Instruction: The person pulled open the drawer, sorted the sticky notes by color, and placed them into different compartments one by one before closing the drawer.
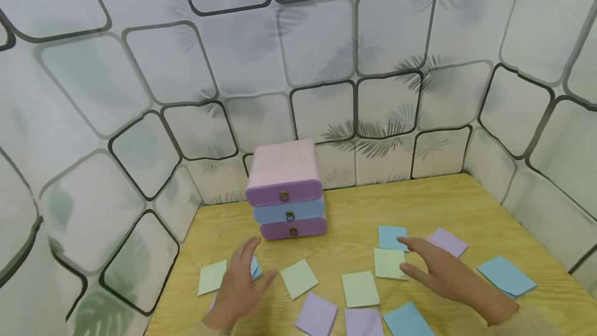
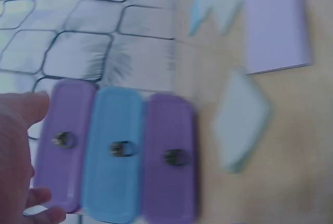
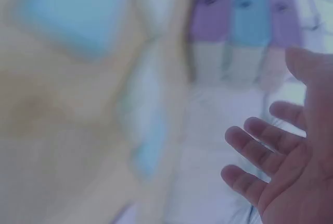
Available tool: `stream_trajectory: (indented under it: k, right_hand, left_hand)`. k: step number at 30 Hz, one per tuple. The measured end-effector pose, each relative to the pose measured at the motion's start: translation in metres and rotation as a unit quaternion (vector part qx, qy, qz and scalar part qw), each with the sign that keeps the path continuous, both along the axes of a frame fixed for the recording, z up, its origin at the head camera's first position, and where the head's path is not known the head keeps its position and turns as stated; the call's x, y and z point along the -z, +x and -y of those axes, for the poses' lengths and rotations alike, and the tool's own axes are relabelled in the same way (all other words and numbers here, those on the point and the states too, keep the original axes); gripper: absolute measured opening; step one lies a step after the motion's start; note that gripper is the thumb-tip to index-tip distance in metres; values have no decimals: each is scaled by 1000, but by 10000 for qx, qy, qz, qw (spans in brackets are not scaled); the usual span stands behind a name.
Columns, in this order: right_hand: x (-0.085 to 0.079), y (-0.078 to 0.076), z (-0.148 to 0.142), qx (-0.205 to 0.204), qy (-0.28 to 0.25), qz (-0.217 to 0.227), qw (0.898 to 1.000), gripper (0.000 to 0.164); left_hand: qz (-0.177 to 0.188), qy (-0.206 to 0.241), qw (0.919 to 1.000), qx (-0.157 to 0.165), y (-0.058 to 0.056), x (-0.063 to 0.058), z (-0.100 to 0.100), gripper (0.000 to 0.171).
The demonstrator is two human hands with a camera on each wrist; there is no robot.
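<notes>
My left hand hovers over the left part of the table, fingers relaxed and holding nothing. Under and beside it lie a green paper square and a mostly hidden blue one. On the right, my right hand is held above the table with its fingers spread apart and nothing in them. Near its fingertips are a blue square and a green square. A small three-drawer box with a pink top and purple and blue drawer fronts stands at the back, its drawers closed.
Across the wooden table lie more squares: green, green, purple, purple, blue, purple and blue. Patterned walls enclose the table's back and sides.
</notes>
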State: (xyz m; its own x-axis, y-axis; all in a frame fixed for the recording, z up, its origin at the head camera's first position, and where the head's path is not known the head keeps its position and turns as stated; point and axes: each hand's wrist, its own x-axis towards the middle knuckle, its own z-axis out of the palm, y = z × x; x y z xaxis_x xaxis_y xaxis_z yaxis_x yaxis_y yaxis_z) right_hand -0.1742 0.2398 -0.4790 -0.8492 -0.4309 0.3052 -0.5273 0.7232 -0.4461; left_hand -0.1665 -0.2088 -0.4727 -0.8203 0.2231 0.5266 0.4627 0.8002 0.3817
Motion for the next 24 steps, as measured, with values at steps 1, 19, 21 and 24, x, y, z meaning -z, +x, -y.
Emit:
stream_trajectory:
  k: [1,19,21,24]
  right_hand:
    - [-12,-9,10,-74,-169,125,9998,51]
    - [-111,-140,158,659,-2310,3691,8978,69]
    - [-106,-142,162,667,-2574,3866,8831,69]
    - [-99,-146,167,637,-2993,3945,8665,65]
  left_hand:
    - [-79,185,9998,-66,-10,-14,0,76]
    - [3757,3057,8693,-985,-128,-108,-4,93]
    - [3735,3042,8707,-989,-129,-105,-8,84]
    - [3597,2864,8813,-1094,-131,-102,-13,75]
